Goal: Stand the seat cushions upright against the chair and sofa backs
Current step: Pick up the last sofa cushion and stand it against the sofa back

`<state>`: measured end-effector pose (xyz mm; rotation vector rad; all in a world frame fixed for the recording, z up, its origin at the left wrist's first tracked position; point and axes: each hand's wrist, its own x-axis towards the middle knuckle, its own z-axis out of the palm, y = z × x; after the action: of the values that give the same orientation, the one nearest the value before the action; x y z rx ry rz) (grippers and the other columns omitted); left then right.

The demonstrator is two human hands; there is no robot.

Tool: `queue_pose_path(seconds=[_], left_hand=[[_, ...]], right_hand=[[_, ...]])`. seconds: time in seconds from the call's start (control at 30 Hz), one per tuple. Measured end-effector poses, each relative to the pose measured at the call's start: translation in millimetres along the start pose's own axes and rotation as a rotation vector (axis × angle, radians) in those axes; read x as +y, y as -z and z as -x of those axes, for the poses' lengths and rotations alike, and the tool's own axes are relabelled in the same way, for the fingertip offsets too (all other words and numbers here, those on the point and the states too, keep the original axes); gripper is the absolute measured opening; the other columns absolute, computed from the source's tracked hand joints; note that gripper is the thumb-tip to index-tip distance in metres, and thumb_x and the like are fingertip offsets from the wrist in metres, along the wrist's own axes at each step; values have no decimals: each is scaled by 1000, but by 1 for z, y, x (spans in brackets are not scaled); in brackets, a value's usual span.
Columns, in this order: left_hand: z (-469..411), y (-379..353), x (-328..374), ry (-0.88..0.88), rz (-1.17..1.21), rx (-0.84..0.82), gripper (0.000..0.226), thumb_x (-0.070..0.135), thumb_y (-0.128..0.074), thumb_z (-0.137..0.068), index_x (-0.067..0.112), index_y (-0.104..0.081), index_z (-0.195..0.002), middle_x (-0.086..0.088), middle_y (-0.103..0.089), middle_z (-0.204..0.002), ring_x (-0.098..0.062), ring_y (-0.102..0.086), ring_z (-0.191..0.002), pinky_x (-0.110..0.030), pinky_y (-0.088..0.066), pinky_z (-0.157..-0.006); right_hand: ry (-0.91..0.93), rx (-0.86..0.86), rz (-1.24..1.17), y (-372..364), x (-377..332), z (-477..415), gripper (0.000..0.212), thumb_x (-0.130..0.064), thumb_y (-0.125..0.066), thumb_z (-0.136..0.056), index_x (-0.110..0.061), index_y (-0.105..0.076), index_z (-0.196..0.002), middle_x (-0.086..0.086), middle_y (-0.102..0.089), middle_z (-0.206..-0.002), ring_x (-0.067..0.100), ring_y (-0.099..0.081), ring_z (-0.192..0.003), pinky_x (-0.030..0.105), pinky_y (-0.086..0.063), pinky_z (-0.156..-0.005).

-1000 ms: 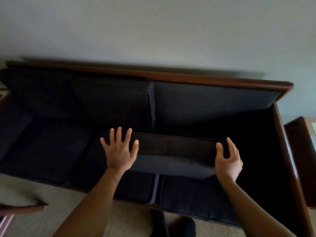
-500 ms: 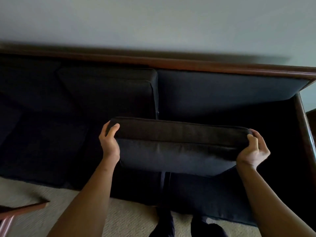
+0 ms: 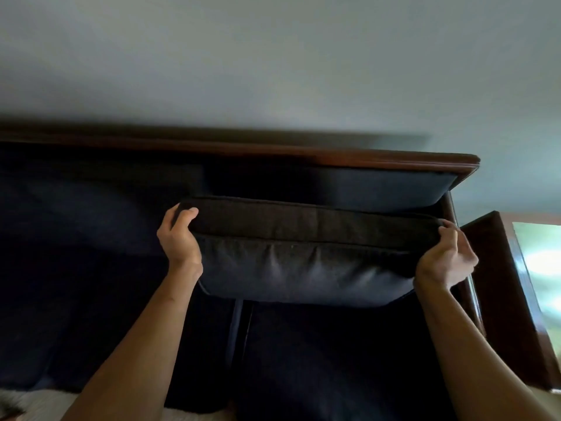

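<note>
Cushion: the dark seat cushion hangs in the air at the right end of the sofa. It is held by its two short ends, with its long edge level and its broad face tilted toward the camera.
Left hand: the left hand grips the cushion's left end, thumb on the top band and fingers wrapped behind.
Right hand: the right hand grips the right end, fingers curled over the corner.
Change: a second ago both hands were spread open over the cushion, which sat lower. Half a second ago they had closed on its ends. Now it is raised higher and nearer the backrest.
Meaning: the grasp and lift look done. The cushion is not yet upright, and what likely remains is to set its lower edge down and lean it back.
Backrest: the padded sofa back sits under a brown wooden rail. The cushion covers its lower part, and I cannot tell whether they touch.
Seat: the seat base below is very dark, and only a vertical seam shows.
Left part of sofa: too dim and blurred to tell how any cushion there stands.
Around: a pale wall is above, a wooden side table stands just beside the sofa's right end, and pale carpet is at the bottom.
</note>
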<state>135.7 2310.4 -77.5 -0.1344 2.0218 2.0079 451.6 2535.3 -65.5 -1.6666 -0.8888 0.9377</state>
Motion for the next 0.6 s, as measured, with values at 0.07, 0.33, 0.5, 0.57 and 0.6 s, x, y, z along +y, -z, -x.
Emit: queue_pose_path(seconds=[0.07,0.33,0.5,0.57,0.6], left_hand=[[-2,-31,-2,12,6,-10,16,14,-68,-93,13,-75,-107,11,-68,-97,-7,-64,-98,-26,-48,-97],[-15,-130,-30,52,46,-44,12,18,-69,-91,28,-72,-97,21,-63,-99,4,-57,-96,-23,-41,-100],[-22,-154,-61,98,33,-32,24,28,-73,-78,25,-78,-101,6,-73,-110,-14,-67,-110,-38,-51,-109],[-29,-162,-71,92,19,-20,41,34,-74,-72,20,-78,-111,4,-74,-116,-16,-67,-115,-39,-50,-112],[-36,-166,-77,84,15,-13,49,38,-74,-68,19,-79,-114,2,-75,-120,-17,-67,-118,-41,-49,-114]], right_hand=[[11,1,4,-4,-13,-26,24,-27,-56,-84,-32,-78,-91,-7,-72,-88,1,-63,-80,12,-48,-76],[12,15,90,-27,-16,-113,25,-30,-53,-86,-34,-78,-88,-14,-63,-70,14,-60,-75,27,-46,-77],[7,-38,171,-40,-5,-149,29,-31,-52,-87,-30,-79,-99,-11,-62,-72,20,-53,-88,28,-43,-85],[16,-63,202,-43,6,-155,30,-33,-53,-87,-29,-79,-102,-3,-67,-81,23,-57,-90,33,-49,-91],[17,-74,207,-45,12,-159,30,-33,-54,-87,-29,-79,-103,-1,-69,-85,23,-59,-92,36,-51,-94]])
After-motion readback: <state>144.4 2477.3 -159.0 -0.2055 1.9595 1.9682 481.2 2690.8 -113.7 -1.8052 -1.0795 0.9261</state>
